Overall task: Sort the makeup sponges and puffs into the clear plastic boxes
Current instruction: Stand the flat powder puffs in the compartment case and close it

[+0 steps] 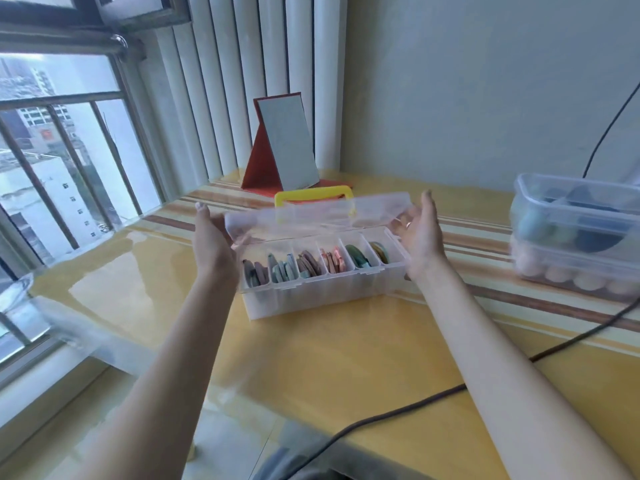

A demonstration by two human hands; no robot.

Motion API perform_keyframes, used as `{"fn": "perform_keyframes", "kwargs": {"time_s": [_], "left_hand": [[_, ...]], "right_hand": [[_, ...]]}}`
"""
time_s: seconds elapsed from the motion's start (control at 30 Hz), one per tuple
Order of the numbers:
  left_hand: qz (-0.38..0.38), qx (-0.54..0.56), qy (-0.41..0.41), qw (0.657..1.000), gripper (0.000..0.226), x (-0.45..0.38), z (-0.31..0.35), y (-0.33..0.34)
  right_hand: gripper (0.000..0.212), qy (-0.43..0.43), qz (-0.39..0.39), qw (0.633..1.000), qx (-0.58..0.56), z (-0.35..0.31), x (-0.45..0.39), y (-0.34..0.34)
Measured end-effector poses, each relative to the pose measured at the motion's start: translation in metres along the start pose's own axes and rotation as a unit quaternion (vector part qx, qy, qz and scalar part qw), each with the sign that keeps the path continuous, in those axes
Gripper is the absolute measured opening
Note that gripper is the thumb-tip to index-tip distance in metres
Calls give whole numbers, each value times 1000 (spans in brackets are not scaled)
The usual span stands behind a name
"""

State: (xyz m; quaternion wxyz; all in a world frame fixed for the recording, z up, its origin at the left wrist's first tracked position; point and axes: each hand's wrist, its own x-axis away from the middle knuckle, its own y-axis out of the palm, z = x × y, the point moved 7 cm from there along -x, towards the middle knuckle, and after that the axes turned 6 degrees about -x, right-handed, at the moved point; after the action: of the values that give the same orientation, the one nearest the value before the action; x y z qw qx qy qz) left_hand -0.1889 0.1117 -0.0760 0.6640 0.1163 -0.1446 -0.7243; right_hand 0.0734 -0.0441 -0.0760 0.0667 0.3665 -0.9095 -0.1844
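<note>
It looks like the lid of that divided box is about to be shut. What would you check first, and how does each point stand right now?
1. Puffs sit below the rim of the divided box: ok, as far as visible.
2. Lid is raised and free of the compartments: ok.
3. Left hand and right hand flank the lid ends, fingers straight: ok.
4. Fingers clear of the hinge line: cannot tell.
5. Mirror stands behind the yellow handle, apart from it: ok.
6. Cable lies clear of the box: ok.
</note>
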Motion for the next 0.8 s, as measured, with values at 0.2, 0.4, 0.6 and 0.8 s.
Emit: {"fn": "perform_keyframes", "kwargs": {"time_s": [0.2,0.4,0.6,0.8], "left_hand": [[-124,-187,41,974,70,-7,-16,44],[-282,-236,92,925,39,35,-27,30],[-301,-279,165,897,85,56,-38,22],[-273,-312,189,890,82,49,-38,20]], "right_hand": [[49,-92,72,973,201,-24,3,-42],[26,-208,36,927,311,-12,21,-29],[79,-162,-89,949,257,-4,25,-33],[79,-158,-146,927,308,1,25,-39]]}}
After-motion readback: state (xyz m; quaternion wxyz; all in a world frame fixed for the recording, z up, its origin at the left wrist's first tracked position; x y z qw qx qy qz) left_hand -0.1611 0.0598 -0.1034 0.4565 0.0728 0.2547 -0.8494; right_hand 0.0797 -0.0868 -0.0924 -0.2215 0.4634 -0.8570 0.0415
